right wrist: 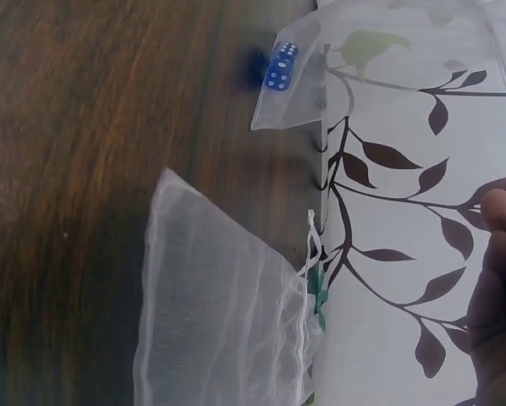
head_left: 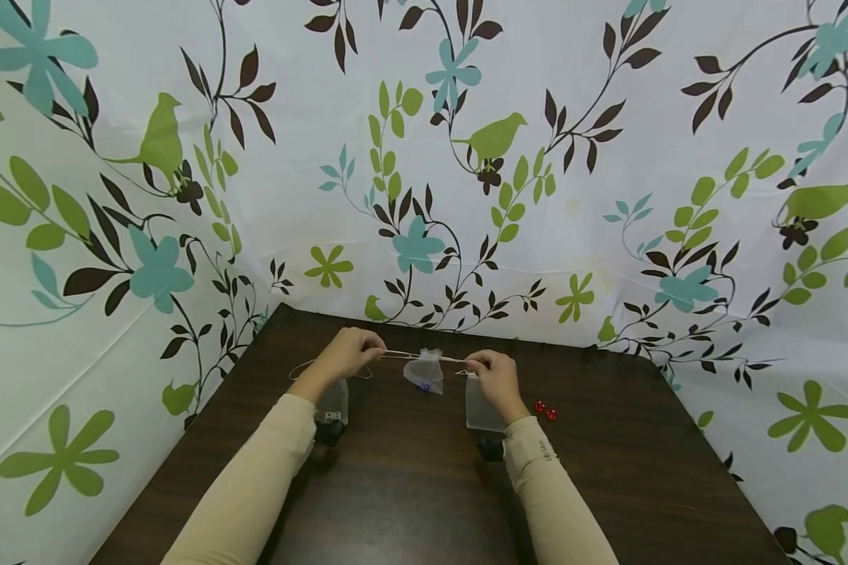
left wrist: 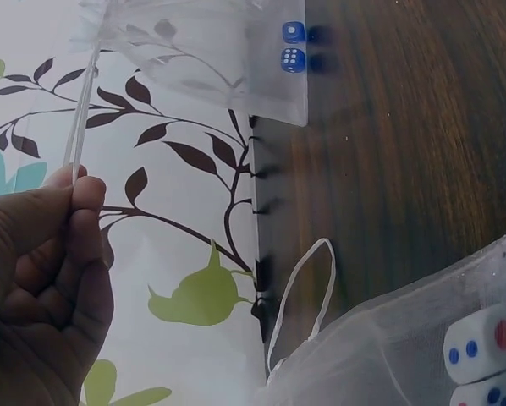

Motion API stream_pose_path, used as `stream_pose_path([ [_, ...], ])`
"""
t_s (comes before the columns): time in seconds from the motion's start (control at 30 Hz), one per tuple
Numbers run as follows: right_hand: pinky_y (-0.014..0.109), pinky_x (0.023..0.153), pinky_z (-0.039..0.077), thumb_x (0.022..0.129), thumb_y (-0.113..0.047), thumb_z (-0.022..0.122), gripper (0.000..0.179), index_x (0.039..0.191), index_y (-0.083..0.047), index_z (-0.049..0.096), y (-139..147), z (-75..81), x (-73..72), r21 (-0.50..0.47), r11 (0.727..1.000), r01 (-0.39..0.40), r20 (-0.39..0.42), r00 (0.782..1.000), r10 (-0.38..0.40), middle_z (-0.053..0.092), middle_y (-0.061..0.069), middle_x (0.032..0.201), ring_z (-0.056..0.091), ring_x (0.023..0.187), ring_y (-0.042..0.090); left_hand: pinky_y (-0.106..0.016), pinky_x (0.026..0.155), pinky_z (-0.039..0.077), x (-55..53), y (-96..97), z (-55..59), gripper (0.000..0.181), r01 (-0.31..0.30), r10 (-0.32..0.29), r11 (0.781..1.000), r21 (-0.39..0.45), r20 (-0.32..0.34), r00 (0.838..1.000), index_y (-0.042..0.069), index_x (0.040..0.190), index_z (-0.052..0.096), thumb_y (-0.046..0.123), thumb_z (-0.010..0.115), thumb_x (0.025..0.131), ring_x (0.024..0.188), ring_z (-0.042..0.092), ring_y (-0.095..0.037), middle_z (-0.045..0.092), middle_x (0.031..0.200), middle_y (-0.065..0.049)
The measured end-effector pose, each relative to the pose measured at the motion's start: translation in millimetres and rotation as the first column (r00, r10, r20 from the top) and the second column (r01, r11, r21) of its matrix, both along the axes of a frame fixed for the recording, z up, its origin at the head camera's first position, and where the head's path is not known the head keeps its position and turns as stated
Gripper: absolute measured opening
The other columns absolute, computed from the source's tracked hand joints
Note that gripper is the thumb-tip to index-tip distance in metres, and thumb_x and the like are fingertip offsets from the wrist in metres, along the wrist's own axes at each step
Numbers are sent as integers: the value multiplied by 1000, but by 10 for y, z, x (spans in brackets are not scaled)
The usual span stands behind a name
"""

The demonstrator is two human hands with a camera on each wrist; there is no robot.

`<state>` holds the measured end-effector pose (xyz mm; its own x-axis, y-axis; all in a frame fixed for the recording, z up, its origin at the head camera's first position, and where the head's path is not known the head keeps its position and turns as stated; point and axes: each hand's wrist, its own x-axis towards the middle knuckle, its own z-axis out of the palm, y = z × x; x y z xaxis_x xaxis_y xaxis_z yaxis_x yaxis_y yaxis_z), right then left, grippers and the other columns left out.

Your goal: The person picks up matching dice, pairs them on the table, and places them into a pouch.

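Note:
Between my hands hangs a small sheer white drawstring bag (head_left: 424,373), its mouth gathered on stretched white cords. Two blue dice (left wrist: 294,47) sit in its lower corner. My left hand (head_left: 353,351) pinches the cord's left end between thumb and fingertips. On the other side my right hand (head_left: 496,378) pinches the right end. Below the left hand lies another sheer bag (left wrist: 388,338) holding white dice (left wrist: 481,342) with coloured dots. A third sheer bag (right wrist: 219,296) lies flat beneath the right hand, its cord loose at the mouth.
Two red dice (head_left: 546,410) lie on the dark wooden table (head_left: 396,502), right of the right-hand bag. A patterned cloth (head_left: 424,157) with leaves and birds hangs behind the table and at both sides.

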<state>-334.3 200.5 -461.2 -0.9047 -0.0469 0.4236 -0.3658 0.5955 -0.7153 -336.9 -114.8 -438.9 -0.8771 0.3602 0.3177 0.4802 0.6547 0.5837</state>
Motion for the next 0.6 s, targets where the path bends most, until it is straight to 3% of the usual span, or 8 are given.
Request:
stream_pose_path([
  [0.23, 28, 63, 47, 91, -6, 74, 6, 91, -1, 78, 9, 24, 29, -21, 999, -24, 13, 1000, 24, 74, 11, 83, 62, 72, 16, -36, 72, 54, 43, -38, 30, 11, 2, -4, 998, 66, 35, 999, 4, 101, 76, 11, 68, 98, 78, 69, -22, 73, 82, -2],
  [0.37, 28, 63, 47, 92, -6, 73, 7, 93, 1, 77, 19, 50, 68, -45, 997, -63, 28, 998, 65, 74, 11, 84, 66, 75, 20, -38, 73, 54, 103, -78, 44, 14, 23, -36, 991, 130, 95, 995, 3, 103, 75, 13, 66, 100, 85, 70, -31, 73, 86, -6],
  [0.5, 30, 65, 48, 96, -6, 69, 12, 98, 5, 74, 43, 56, 103, -105, 983, -152, 127, 978, 165, 73, 15, 85, 65, 79, 33, -48, 79, 56, 187, -117, 58, 18, 34, -93, 969, 246, 232, 968, 1, 108, 73, 15, 64, 101, 91, 69, -37, 73, 93, -14],
  [0.6, 32, 63, 50, 100, -8, 64, 19, 106, 9, 70, 41, 44, 106, -191, 957, -217, 243, 935, 260, 70, 13, 79, 62, 73, 33, -53, 85, 55, 215, -120, 28, 23, 1, -133, 932, 363, 339, 931, -3, 113, 70, 16, 63, 102, 95, 68, -40, 72, 99, -20],
])
